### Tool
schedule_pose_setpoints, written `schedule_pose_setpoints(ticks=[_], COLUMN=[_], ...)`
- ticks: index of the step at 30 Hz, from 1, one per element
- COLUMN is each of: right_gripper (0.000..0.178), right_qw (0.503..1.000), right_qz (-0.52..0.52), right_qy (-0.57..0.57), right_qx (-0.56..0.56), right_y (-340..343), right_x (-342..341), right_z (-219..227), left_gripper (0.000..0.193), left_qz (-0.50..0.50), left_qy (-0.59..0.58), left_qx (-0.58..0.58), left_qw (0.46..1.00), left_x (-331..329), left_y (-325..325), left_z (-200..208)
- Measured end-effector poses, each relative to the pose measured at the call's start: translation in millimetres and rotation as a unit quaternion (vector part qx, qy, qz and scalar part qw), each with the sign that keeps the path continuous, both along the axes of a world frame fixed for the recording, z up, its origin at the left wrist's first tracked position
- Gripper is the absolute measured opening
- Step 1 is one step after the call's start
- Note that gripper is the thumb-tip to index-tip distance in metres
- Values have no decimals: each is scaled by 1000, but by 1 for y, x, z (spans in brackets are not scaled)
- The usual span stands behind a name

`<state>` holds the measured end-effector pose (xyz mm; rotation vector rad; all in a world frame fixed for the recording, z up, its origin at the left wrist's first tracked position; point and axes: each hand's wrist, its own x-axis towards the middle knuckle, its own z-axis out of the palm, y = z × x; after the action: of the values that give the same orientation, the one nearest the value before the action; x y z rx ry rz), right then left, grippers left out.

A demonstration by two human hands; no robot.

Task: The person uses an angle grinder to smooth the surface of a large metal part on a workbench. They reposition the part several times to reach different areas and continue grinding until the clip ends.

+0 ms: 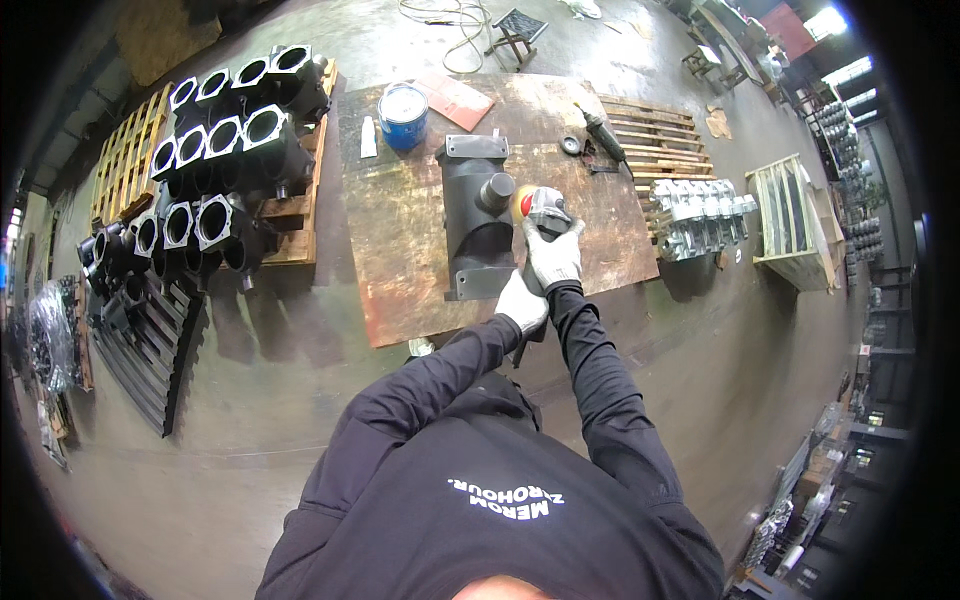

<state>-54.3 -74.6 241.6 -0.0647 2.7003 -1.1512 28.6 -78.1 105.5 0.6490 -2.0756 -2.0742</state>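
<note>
On the worn tabletop (395,250) lies a black metal casting (472,228) with flanged ends and a round stub (497,190) rising from its right side. My right hand (556,257), in a pale work glove, is closed around the front of an angle grinder (548,206). Lower down, my left hand (522,304), gloved too, grips the grinder's dark rear body. The grinder's disc (525,203), partly red and yellowish, is right beside the stub. Whether it touches the metal I cannot tell.
A blue paint can (403,118), a white tube (368,137) and a reddish sheet (455,101) occupy the table's far left. Another power tool (603,130) lies far right. Black castings (235,135) fill pallets at left; silver castings (703,215) sit right, near a wooden crate (795,222).
</note>
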Motion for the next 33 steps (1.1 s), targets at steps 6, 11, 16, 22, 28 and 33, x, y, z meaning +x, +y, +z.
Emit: schedule_pose_setpoints(ticks=[6, 11, 16, 22, 28, 33], right_gripper=[100, 108, 109, 106, 102, 98], right_qw=[999, 998, 989, 977, 968, 963], right_qz=[-22, -51, -136, -206, -243, -267], right_qy=[-26, -14, -6, -8, -7, -16], right_qx=[2, 12, 64, 60, 58, 37], right_y=[-2, -13, -44, -72, -81, -87], right_x=[8, 18, 40, 62, 70, 69], right_z=[-5, -13, -6, 10, 4, 2], left_gripper=[62, 62, 60, 60, 59, 57], left_qz=[0, -28, -111, -194, -231, -247], left_qy=[-12, -9, -40, -64, -83, -91], left_qx=[24, 75, 68, 72, 83, 41], left_qw=[1000, 997, 991, 976, 966, 964], left_x=[5, 19, 42, 54, 63, 63], left_y=[-1, -21, -62, -102, -126, -148], left_z=[-25, -18, 14, 33, 45, 66])
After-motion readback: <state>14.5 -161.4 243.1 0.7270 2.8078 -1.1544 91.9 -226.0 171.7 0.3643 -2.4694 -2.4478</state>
